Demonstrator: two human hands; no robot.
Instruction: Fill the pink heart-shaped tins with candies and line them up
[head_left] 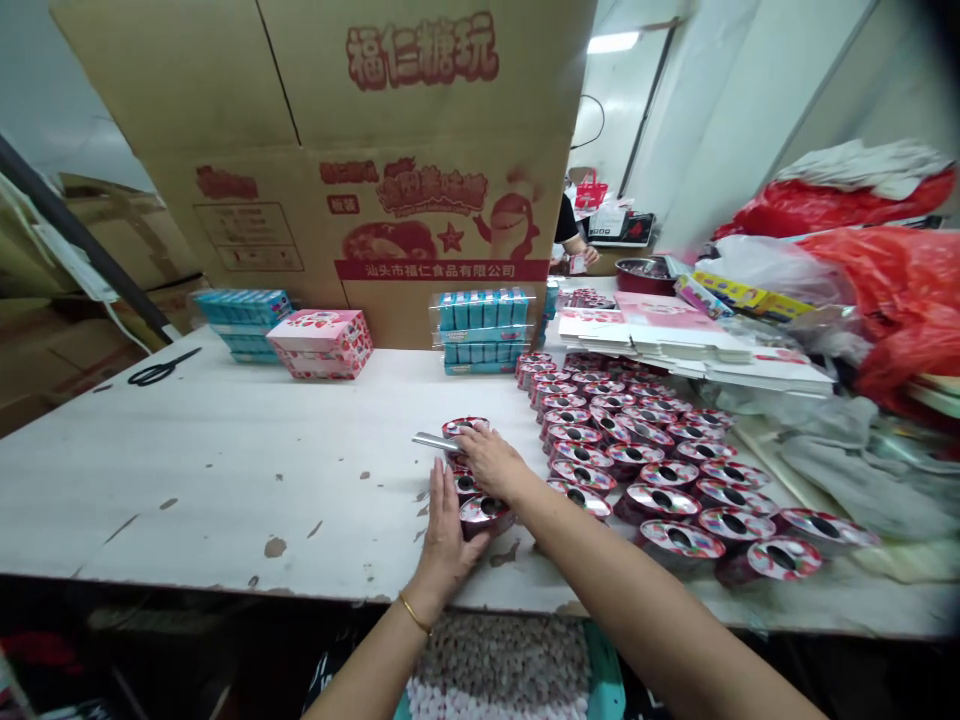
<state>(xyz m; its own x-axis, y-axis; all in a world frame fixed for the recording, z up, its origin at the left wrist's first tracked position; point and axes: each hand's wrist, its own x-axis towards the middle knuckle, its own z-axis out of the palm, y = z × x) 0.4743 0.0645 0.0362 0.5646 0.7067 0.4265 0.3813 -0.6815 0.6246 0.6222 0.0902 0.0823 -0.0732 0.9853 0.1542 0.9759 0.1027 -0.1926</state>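
A short row of oval-topped packs (484,511) with red rims and dark centre holes stands on the white table in front of me. Flat along the row's left side lies my left hand (444,530), fingers straight, thumb by the nearest pack. My right hand (491,463) reaches over the far part of the row, its fingers curled at a thin silver metal strip (435,441). The strip sticks out to the left; its other end is hidden under the fingers. To the right stand several rows of similar packs (662,502).
Blue boxed packs (484,330) and a pink box (321,343) stand before a big carton (435,120). Scissors (163,367) lie at left. Flattened cardboard (675,345) and red plastic bags (900,290) are at right. Below the table edge is a teal bin (606,672). Another person's hand (583,255) shows behind.
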